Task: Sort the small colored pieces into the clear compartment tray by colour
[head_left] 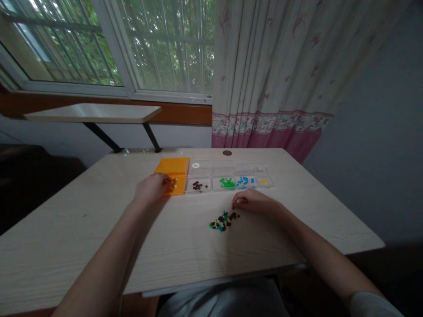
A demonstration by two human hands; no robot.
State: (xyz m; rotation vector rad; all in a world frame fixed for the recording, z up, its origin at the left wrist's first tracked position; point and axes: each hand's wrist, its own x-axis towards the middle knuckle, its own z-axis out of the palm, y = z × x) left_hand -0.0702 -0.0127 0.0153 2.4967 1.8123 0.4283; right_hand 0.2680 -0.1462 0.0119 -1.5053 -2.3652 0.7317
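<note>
My left hand (152, 188) reaches over an open orange box (175, 166) with a few small white pieces (174, 182) inside. Its fingers are pinched together; what they hold, if anything, is too small to name. Beside a mixed pile (220, 222) of small brown, green, blue and pale pieces is my right hand (254, 200), thumb and finger closed just above loose brown pieces (234, 215). Whether a piece is between those fingertips is unclear. Clear boxes hold brown pieces (197, 186), green pieces (227, 182), blue pieces (243, 182) and yellow pieces (264, 181), sorted by colour.
The boxes stand in a row across the pale wooden table (185, 246), their clear lids (224, 168) folded back. A raised shelf (99, 112) on black legs is at the back left. Behind are a window and a curtain (257, 79). A round brown grommet (227, 153) sits near the back edge.
</note>
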